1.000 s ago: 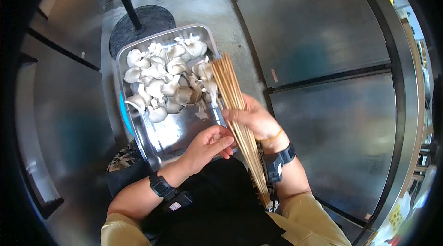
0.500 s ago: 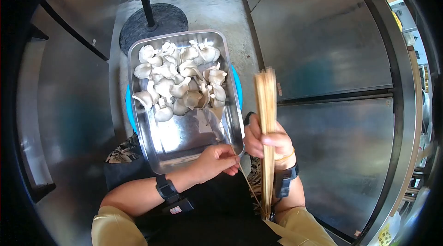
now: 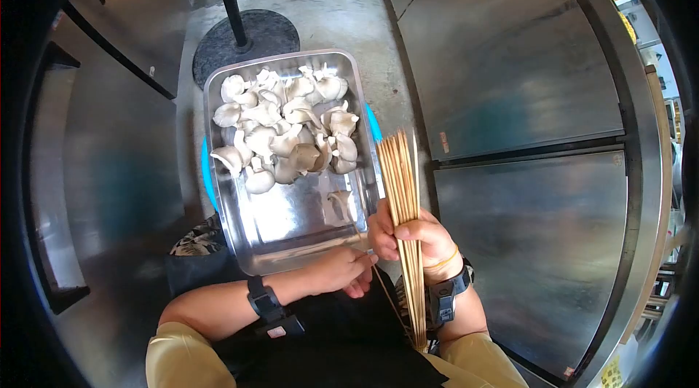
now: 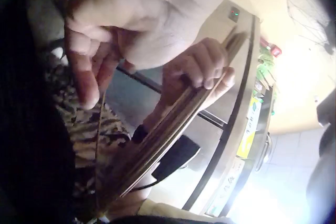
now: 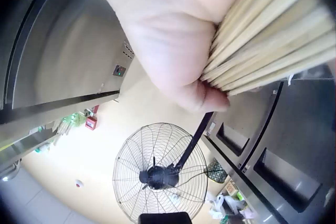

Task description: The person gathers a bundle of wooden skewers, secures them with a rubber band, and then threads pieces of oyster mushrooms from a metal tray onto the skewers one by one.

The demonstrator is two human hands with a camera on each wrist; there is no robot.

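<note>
My right hand grips a thick bundle of thin wooden skewers around its middle, the bundle nearly upright in the head view. In the right wrist view the thumb lies across the skewers. My left hand, at the tray's near right corner, pinches one single skewer that slants down toward the bundle's lower end. The left wrist view shows this skewer below the left fingertips. Grey-white mushrooms fill the far part of a metal tray.
Under the tray a blue rim shows. Beyond it stands a black pole on a round base. Steel cabinet doors rise on the right, with more steel panels on the left. A fan appears in the right wrist view.
The head view has shifted. My right hand first swung the bundle away to the right, then back left near the tray. My left hand drew one skewer apart and moved slightly lower.
</note>
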